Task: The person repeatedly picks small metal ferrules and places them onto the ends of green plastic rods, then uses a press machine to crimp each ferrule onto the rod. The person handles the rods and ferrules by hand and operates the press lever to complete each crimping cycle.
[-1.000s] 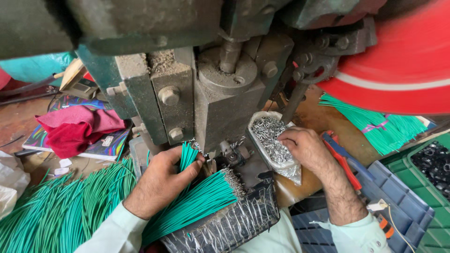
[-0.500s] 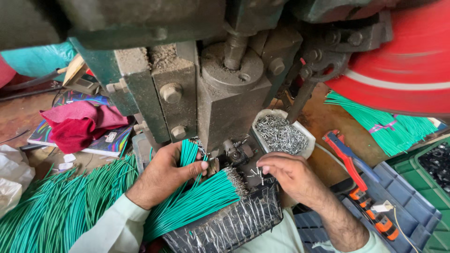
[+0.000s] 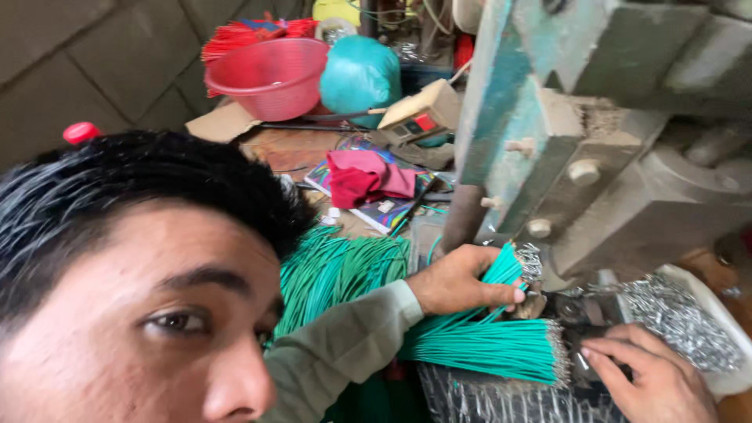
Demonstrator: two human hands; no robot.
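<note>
Our view has swung left and now takes in a person's head, yet our left hand [image 3: 458,280] still grips the green wire bundle [image 3: 486,345] at the press [image 3: 627,196], while our right hand [image 3: 650,376] rests half-curled, empty, beside the tray of metal terminals [image 3: 681,321].

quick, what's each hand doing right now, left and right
Left hand: closed on a bunch of green wires at the press.
Right hand: fingers loosely curled beside the tray of metal pieces; whether it holds anything cannot be told.
</note>
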